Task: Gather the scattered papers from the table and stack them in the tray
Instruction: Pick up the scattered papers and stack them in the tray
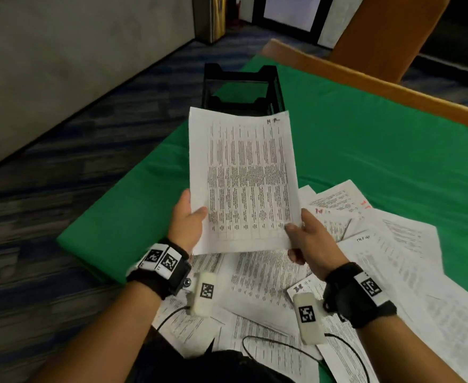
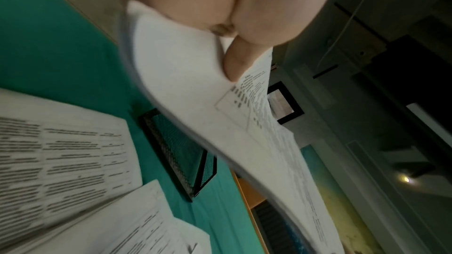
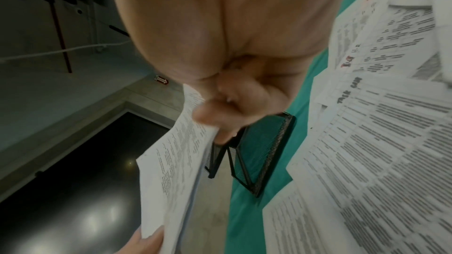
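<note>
Both hands hold up a thin stack of printed sheets (image 1: 244, 178) above the green table. My left hand (image 1: 190, 221) grips its lower left edge, thumb on the printed face (image 2: 232, 65). At the lower right corner my right hand (image 1: 300, 233) pinches the same sheets (image 3: 176, 161) between thumb and fingers. The black mesh tray (image 1: 244, 89) stands beyond the held sheets at the table's far left edge, also seen in the left wrist view (image 2: 178, 154) and the right wrist view (image 3: 261, 146). Several loose papers (image 1: 379, 244) lie scattered under and right of my hands.
A green cloth (image 1: 365, 128) covers the table, with a wooden rim (image 1: 365, 78) along its far side. An orange-brown chair (image 1: 387, 31) stands behind it. Blue patterned carpet (image 1: 47, 175) lies to the left, past the table edge. Black cables (image 1: 296, 346) run over the near papers.
</note>
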`<act>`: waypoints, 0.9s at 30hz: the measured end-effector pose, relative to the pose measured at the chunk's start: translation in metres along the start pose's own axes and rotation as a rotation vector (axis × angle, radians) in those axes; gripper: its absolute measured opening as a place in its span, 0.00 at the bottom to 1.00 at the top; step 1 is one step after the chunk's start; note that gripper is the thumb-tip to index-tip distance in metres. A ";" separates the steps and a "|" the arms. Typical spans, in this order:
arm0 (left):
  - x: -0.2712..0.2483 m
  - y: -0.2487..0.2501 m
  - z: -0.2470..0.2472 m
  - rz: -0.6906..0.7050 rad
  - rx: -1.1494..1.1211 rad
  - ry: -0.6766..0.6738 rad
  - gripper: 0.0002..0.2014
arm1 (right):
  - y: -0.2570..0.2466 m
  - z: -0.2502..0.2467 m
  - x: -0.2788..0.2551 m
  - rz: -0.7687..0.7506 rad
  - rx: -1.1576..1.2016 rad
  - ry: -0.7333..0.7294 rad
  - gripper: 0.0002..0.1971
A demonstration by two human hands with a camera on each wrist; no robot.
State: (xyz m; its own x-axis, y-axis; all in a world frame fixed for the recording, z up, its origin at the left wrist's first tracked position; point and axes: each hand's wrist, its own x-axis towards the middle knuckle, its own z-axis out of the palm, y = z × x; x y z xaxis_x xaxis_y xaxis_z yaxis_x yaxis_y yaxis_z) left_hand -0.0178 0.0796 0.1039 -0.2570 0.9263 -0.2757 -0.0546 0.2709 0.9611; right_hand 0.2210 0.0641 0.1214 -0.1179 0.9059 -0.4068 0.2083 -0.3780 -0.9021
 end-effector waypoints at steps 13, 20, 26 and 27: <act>0.038 0.014 -0.040 -0.006 -0.005 0.016 0.21 | -0.095 -0.008 0.162 -0.158 -0.077 0.400 0.09; 0.051 -0.007 -0.067 -0.067 0.020 0.046 0.18 | -0.108 -0.001 0.235 -0.042 -0.225 0.372 0.08; 0.053 -0.022 -0.077 -0.102 0.030 0.045 0.17 | -0.090 0.001 0.258 0.084 -0.470 0.397 0.19; 0.053 -0.024 -0.077 -0.105 0.036 0.044 0.17 | -0.088 0.002 0.260 0.098 -0.515 0.395 0.17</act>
State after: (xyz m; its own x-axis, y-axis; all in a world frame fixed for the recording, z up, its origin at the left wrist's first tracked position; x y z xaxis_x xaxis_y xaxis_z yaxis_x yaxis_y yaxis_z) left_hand -0.1047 0.1020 0.0680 -0.2933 0.8801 -0.3733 -0.0489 0.3761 0.9253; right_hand 0.1703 0.3327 0.0950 0.2706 0.9108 -0.3119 0.6494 -0.4119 -0.6392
